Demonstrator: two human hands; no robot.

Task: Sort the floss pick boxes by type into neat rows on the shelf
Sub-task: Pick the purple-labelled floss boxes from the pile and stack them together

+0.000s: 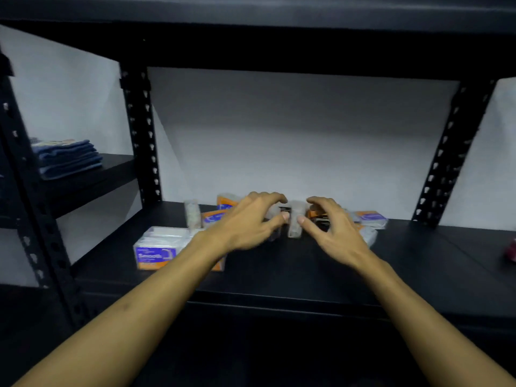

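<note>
Several floss pick boxes lie jumbled on a black shelf [307,269]. A clear box with a purple and orange label [157,251] sits at the front left. A clear upright box [192,213] and orange-labelled boxes [227,202] stand behind it. Another purple and orange box [371,218] lies at the right. My left hand [251,222] and my right hand [332,227] hover over the middle of the pile, fingers spread and curled. Their thumbs come close to a small clear upright box [295,223] from either side. Blur hides whether they touch it.
Black perforated uprights [141,129] [452,152] frame the shelf bay, with a white wall behind and a shelf board close above. Folded blue cloths [67,157] lie on a neighbouring shelf to the left. Something red [511,251] shows at the right edge.
</note>
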